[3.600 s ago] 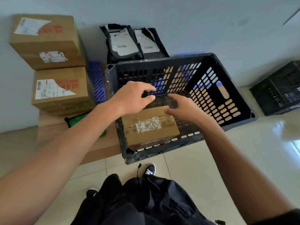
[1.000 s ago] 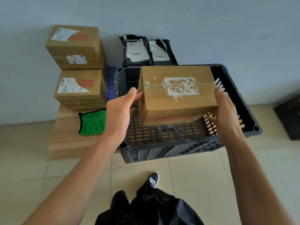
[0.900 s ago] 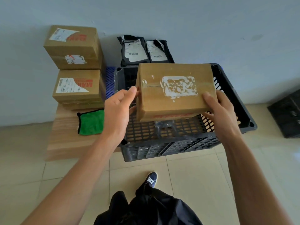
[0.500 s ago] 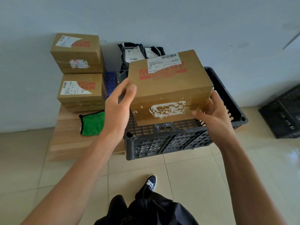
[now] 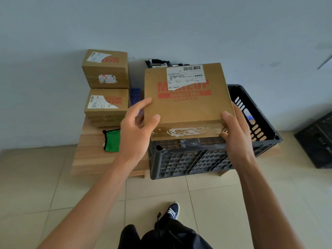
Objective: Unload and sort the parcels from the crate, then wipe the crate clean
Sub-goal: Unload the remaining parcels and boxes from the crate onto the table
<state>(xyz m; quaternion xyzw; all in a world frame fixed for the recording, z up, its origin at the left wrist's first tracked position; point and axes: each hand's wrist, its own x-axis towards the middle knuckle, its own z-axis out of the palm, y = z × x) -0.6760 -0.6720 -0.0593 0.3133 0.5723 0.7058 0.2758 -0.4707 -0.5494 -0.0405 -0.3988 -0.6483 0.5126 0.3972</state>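
soft, even daylight; moderately bright, slightly cool cast. faint sheen on the beige tiled floor (image 5: 206, 198) at right. diffuse shadows fall on the pale blue-grey wall (image 5: 53, 87) behind the stacked brown cardboard boxes (image 5: 106, 87). wide-angle lens bends edges outward. fine print looks soft; compression blur overall.

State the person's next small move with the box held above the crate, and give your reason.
Probably carry the box, held in the left hand and right hand, leftward onto the stack of two boxes: it looks like them, and it is already out of the crate.
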